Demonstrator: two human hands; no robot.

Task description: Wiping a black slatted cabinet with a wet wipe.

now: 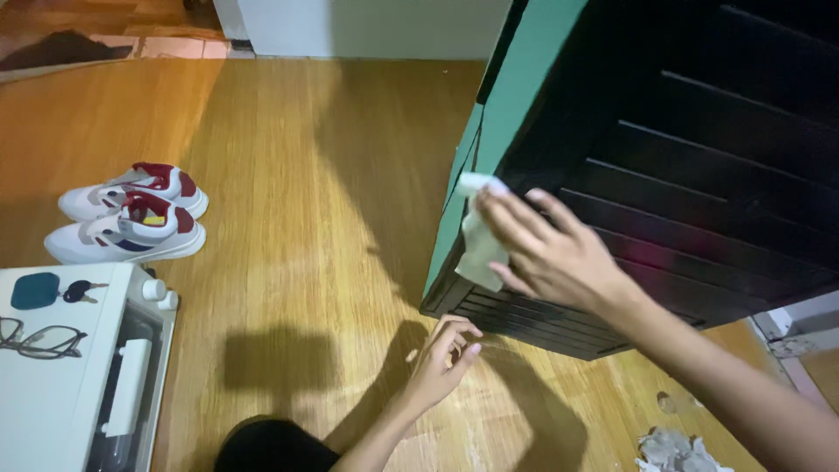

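White cloth (pixel 479 249) is lying pressed against the corner of the black slatted cabinet (pixel 699 201), where its green side panel (pixel 516 105) is meeting the front. The right hand (pixel 546 253) is grasping it, fingers spread over the cloth. At about seven o'clock from it, the left hand (pixel 441 363) is hovering over the wooden floor (pixel 288 262), fingers loosely curled and holding nothing. Crumpled paper (pixel 677 450) is lying at five o'clock. White-and-red sneakers (pixel 131 214) are sitting far off at nine o'clock.

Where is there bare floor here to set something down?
Widest bare wooden floor lies between the sneakers and the dark slatted cabinet. Crowded: below the cabinet by the left hand, and near the crumpled tissues.
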